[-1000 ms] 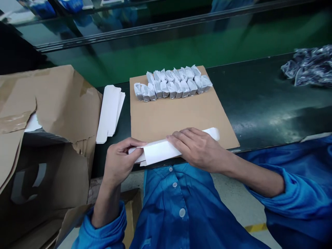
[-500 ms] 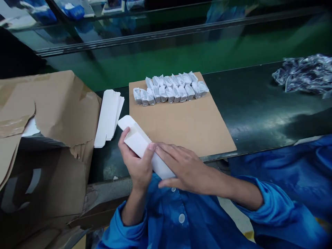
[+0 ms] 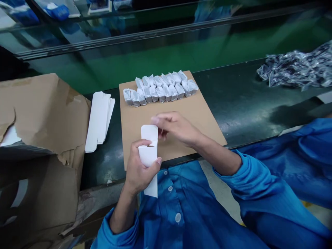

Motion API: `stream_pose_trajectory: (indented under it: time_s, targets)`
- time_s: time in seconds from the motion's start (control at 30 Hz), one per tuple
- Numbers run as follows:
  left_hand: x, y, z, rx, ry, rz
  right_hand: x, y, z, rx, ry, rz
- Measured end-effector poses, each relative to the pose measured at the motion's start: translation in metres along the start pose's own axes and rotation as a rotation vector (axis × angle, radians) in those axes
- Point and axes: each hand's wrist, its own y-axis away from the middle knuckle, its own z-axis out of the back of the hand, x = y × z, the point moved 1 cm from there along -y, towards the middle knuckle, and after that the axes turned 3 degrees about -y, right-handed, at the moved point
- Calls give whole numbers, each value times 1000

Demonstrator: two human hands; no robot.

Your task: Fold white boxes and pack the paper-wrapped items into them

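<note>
Here my left hand (image 3: 138,173) had its fingers clamped around the box (image 3: 148,156), toward seven o'clock of the cardboard (image 3: 198,116); at the box's one o'clock, I couldn't tell my right hand's (image 3: 177,128) grip.

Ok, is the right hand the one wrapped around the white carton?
No, the left hand wraps around the white carton, while the right hand is beside its top flap.
</note>
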Motion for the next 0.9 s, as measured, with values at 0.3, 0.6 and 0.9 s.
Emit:
stream_pose_trajectory:
  time_s: [0.3, 0.6, 0.9]
  targets:
    - [3, 9, -17, -187, 70, -68, -3, 9, -22, 66, -12, -12]
    - [-6, 15, -4, 21, -13, 6, -9, 22, -19, 198, 52, 95]
    - [1, 14, 5, 101, -13, -4, -34, 36, -31, 56, 431, 521]
